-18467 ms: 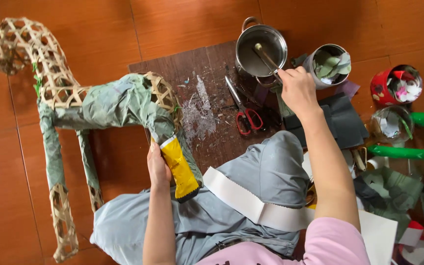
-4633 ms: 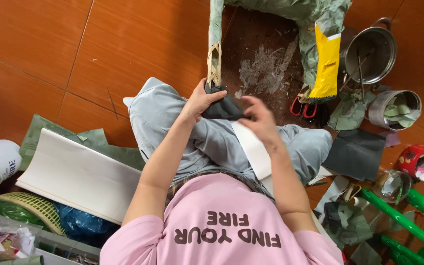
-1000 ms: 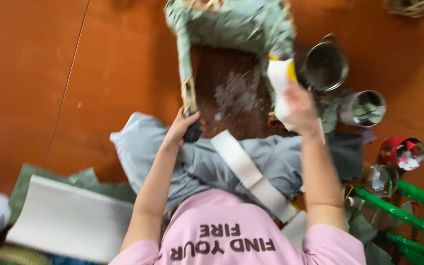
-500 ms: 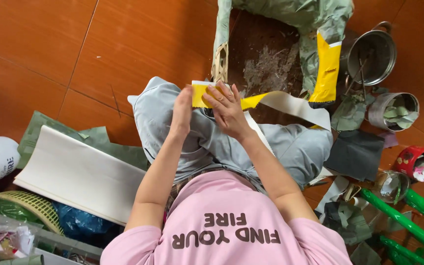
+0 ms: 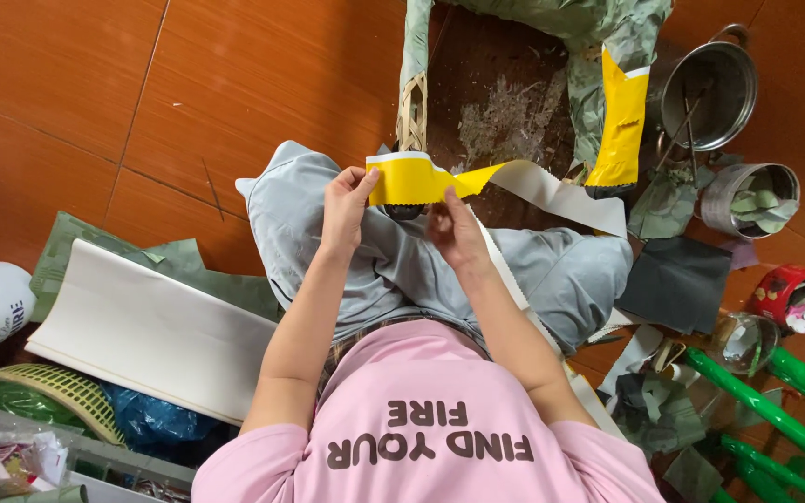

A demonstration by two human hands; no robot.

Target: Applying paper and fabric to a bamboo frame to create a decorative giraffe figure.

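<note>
My left hand [image 5: 345, 200] pinches the end of a yellow paper strip [image 5: 412, 179] with a white back and a zigzag edge. My right hand [image 5: 454, 233] grips the same strip a little further along, above my grey-trousered lap. The strip's white tail [image 5: 561, 197] runs right toward the frame's leg wrapped in yellow [image 5: 619, 121]. That leg belongs to a woven bamboo animal frame covered in green paper [image 5: 607, 23]. Its bare bamboo leg [image 5: 412, 112] stands just above my hands.
A dark wooden board [image 5: 505, 102] lies under the frame. At the right are a metal pot [image 5: 708, 88], a tin of paper scraps [image 5: 749, 198], a red can [image 5: 794, 298], a dark sheet [image 5: 677, 279] and green poles [image 5: 775, 419]. A white paper roll [image 5: 151, 331] and a basket [image 5: 48, 391] lie left.
A second ago my right hand was at the yellow leg and my left on the bamboo leg. Both came to my lap, and the strip is now spread wider between them.
</note>
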